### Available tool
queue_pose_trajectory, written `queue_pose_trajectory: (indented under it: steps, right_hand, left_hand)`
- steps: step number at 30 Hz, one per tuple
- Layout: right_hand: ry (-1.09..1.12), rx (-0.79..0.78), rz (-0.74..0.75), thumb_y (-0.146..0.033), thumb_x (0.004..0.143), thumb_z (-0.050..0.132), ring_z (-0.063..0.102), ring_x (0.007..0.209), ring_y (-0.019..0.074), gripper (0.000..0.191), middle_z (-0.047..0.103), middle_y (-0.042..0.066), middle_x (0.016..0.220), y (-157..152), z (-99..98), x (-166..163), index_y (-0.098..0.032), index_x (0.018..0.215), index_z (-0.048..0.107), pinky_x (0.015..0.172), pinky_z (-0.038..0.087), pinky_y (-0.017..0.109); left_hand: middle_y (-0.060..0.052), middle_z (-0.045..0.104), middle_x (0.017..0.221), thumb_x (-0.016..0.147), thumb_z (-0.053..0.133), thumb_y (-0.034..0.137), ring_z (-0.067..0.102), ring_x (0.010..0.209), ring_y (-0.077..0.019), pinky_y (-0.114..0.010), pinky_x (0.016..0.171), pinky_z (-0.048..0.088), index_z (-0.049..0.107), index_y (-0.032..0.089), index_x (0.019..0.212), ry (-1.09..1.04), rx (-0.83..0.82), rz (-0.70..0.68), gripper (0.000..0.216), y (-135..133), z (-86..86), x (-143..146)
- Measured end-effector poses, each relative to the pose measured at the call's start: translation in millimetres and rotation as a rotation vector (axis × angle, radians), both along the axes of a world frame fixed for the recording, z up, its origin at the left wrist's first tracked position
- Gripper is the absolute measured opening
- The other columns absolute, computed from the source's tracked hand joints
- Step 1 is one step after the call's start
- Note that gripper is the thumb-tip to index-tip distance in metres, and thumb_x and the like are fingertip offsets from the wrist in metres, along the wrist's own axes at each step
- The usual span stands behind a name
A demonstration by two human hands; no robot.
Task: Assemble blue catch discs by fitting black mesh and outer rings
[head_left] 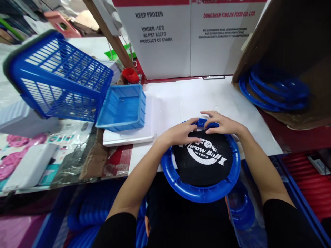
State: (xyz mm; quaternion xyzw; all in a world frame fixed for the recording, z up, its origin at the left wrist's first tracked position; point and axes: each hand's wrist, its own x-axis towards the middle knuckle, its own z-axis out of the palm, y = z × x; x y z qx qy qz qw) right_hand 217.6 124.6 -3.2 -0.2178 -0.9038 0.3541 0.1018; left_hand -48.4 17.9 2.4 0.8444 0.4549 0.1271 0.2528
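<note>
A blue plastic ring rests partly on the white work surface and overhangs its front edge near my body. Inside it lies a black mesh disc with white "Throw Ball" print; a gap shows between mesh and ring at the left. My left hand has its fingers bent over the upper left edge of the mesh. At the upper right edge, my right hand pinches the mesh between thumb and a finger, its index finger stretched out above the ring. The fingertips partly cover the ring's far side.
Left of the ring stands a light blue bin, beside a tilted blue basket. A red cup sits behind the bin. At the right, a cardboard box holds several blue rings. A white carton stands at the back.
</note>
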Motion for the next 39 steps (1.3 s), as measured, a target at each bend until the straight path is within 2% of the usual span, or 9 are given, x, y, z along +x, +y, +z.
queue_pose_trajectory:
  steps: [3,6,10,15,19,22,28,33,39]
  right_hand:
    - [-0.027,-0.002,0.015,-0.053,0.092,0.081,0.033,0.163,0.0404,0.024,0.042,0.003,0.175,-5,-1.8,4,-0.032,0.101,0.082,0.133,0.027,0.072]
    - [-0.044,0.02,-0.019,-0.05,0.093,0.08,0.028,0.165,0.039,0.025,0.04,0.001,0.176,-11,-4.9,5,-0.036,0.114,0.082,0.134,0.024,0.073]
    - [-0.053,0.014,0.029,-0.047,0.095,0.077,0.035,0.162,0.0363,0.017,0.046,0.002,0.172,-10,-6.6,3,-0.031,0.099,0.081,0.134,0.029,0.069]
    - [-0.088,-0.078,0.038,-0.052,0.092,0.079,0.038,0.159,0.0363,0.027,0.049,0.004,0.169,-6,0.5,5,-0.026,0.088,0.075,0.133,0.03,0.066]
    - [-0.103,-0.132,0.043,-0.061,0.086,0.082,0.032,0.163,0.038,0.036,0.047,0.004,0.172,-7,1.8,6,-0.027,0.1,0.078,0.135,0.025,0.064]
    - [-0.106,-0.149,0.046,-0.06,0.084,0.084,0.03,0.165,0.0388,0.035,0.047,0.003,0.172,-7,2.6,7,-0.027,0.096,0.079,0.136,0.023,0.063]
    - [-0.014,-0.236,-0.079,-0.055,0.086,0.08,0.056,0.149,0.036,0.031,0.064,0.006,0.158,-9,12.3,10,-0.025,0.085,0.073,0.129,0.038,0.057]
    - [0.068,-0.281,-0.145,-0.053,0.087,0.078,0.062,0.142,0.0352,0.028,0.072,0.008,0.149,-10,11.2,10,-0.025,0.088,0.074,0.126,0.041,0.057]
    - [0.11,-0.335,-0.173,-0.053,0.087,0.078,0.066,0.137,0.0341,0.03,0.075,0.011,0.144,-8,4.2,9,-0.023,0.086,0.073,0.122,0.045,0.056]
  left_hand:
    - [-0.017,0.045,0.171,0.096,0.074,0.06,0.062,0.142,-0.0374,-0.049,0.115,0.054,0.077,0.018,0.1,0.081,0.075,0.049,0.042,1,2.2,-6]
    - [-0.018,0.048,0.169,0.095,0.075,0.06,0.051,0.153,-0.0402,-0.054,0.126,0.043,0.078,0.017,0.091,0.116,0.131,0.064,0.043,1,1.0,-11]
    - [-0.015,0.047,0.171,0.1,0.067,0.055,0.047,0.157,-0.0362,-0.051,0.128,0.042,0.081,0.019,0.098,0.1,-0.004,0.059,0.039,2,-1.6,-17]
    - [-0.013,0.04,0.176,0.093,0.077,0.052,0.039,0.162,-0.0383,-0.052,0.13,0.04,0.079,0.02,0.098,0.047,-0.132,0.022,0.032,5,1.7,-21]
    - [-0.013,0.044,0.173,0.094,0.076,0.045,0.049,0.155,-0.036,-0.052,0.127,0.042,0.075,0.02,0.095,-0.027,-0.164,0.002,0.025,9,2.9,-23]
    - [-0.011,0.054,0.166,0.094,0.074,0.042,0.054,0.15,-0.0331,-0.051,0.126,0.042,0.074,0.021,0.095,-0.095,-0.171,0.034,0.021,13,1.4,-24]
    - [-0.013,0.069,0.15,0.091,0.076,0.039,0.063,0.14,-0.0308,-0.051,0.121,0.047,0.074,0.021,0.085,-0.22,-0.187,0.129,0.019,16,-0.5,-32]
    - [-0.012,0.077,0.13,0.088,0.078,0.039,0.07,0.121,-0.0269,-0.044,0.106,0.056,0.072,0.02,0.079,-0.267,-0.183,0.201,0.022,15,3.5,-38]
    - [-0.007,0.08,0.114,0.09,0.072,0.034,0.072,0.11,-0.0237,-0.041,0.106,0.054,0.074,0.021,0.084,-0.253,-0.158,0.157,0.014,16,5.6,-44]
